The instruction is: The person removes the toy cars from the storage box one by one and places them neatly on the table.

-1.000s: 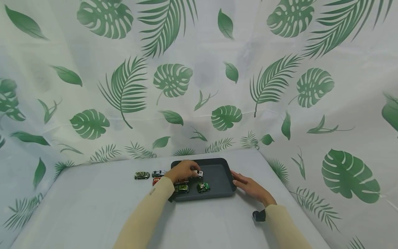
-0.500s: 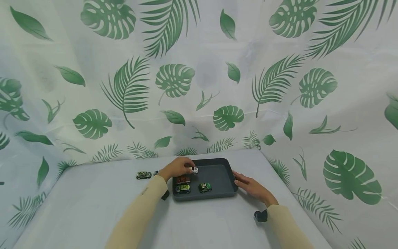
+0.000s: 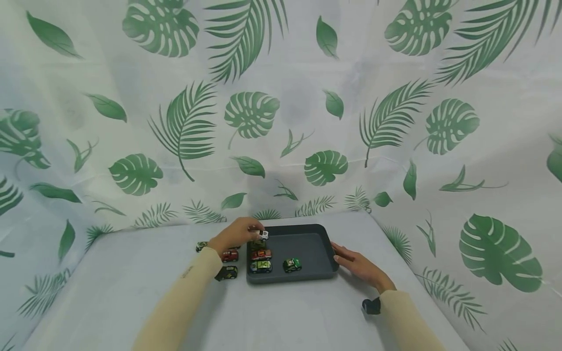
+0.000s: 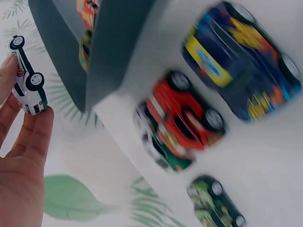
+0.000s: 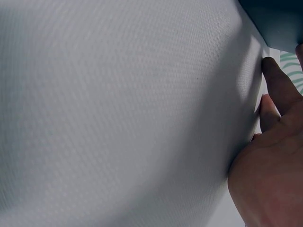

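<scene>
My left hand [image 3: 237, 232] pinches a white toy car [image 4: 29, 87] between thumb and fingers, over the back left corner of the dark grey tray [image 3: 307, 243]. In the tray, a dark green toy car [image 3: 258, 244], an orange-red one [image 3: 262, 255] and a yellow-green one [image 3: 261, 266] line the left side. A bright green toy car [image 3: 292, 264] sits apart from them, nearer the middle. At the tray's right side rests my right hand [image 3: 362, 268], its fingers extended against the outer wall. The right wrist view shows its fingertips close beside the tray's corner.
Left of the tray, on the white table [image 3: 131, 278], stand a red toy car [image 4: 184, 116], a dark blue one [image 4: 241, 61] and a camouflage one [image 4: 215, 203]. A white-and-green car [image 4: 151, 142] is partly hidden behind the red one. A leaf-patterned curtain [image 3: 281, 122] hangs behind.
My left hand has carried the white toy car leftward and back, from over the tray's left-middle to its back left corner. My right hand keeps its place at the tray.
</scene>
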The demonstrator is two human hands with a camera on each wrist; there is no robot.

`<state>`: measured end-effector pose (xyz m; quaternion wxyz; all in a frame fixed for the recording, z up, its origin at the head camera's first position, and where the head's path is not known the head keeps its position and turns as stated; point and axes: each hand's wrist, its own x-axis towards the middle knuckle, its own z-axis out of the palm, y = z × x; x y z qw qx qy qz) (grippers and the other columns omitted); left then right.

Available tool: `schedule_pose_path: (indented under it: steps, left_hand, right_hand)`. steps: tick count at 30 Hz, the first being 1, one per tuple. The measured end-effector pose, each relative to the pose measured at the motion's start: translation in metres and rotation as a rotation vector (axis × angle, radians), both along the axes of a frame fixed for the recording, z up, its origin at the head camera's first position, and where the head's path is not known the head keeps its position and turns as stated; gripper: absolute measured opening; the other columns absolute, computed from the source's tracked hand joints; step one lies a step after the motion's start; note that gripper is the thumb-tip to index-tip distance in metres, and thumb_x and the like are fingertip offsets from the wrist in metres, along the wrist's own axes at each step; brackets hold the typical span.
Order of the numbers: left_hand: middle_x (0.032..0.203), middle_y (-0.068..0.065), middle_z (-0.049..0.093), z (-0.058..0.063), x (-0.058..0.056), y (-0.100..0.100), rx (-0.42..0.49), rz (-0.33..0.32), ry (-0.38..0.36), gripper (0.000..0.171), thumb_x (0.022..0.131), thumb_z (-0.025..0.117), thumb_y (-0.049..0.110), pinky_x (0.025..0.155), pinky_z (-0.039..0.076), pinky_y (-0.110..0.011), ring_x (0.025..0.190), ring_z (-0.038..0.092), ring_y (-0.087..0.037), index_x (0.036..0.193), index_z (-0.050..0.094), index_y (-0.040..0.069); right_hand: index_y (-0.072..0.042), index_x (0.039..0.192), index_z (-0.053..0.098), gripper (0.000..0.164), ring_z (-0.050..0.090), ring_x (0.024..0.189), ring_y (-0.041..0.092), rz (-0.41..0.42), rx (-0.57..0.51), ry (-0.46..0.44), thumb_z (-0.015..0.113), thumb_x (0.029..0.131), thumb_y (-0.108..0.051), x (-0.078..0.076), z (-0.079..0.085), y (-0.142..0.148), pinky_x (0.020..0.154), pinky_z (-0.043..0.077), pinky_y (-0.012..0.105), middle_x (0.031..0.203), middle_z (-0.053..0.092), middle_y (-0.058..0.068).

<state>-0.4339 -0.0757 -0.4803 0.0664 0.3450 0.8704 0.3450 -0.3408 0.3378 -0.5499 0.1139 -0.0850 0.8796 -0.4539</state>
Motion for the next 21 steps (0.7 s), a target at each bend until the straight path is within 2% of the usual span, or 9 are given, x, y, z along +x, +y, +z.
schedule_pose_path:
  steps: [5,21]
  left_hand:
    - [0.117,-0.011,0.072,0.0,0.001,-0.02,-0.007,0.04,0.007,0.022,0.102,0.073,0.005,0.089,0.058,-0.046,0.104,0.067,-0.027,0.123,0.074,-0.001]
    - [0.111,-0.01,0.073,-0.016,0.011,-0.08,-0.032,0.196,-0.012,0.021,0.099,0.074,0.005,0.087,0.057,-0.048,0.1,0.066,-0.026,0.119,0.076,-0.002]
  right_hand:
    - [-0.008,0.169,0.032,0.066,0.014,0.16,0.045,0.003,0.004,-0.001,0.056,0.114,-0.033,0.001,0.001,0.0,0.126,0.017,0.064,0.173,0.024,0.021]
    - [-0.006,0.169,0.031,0.065,0.015,0.16,0.046,0.02,0.004,-0.001,0.055,0.114,-0.032,0.001,0.003,-0.002,0.126,0.017,0.064,0.172,0.024,0.022]
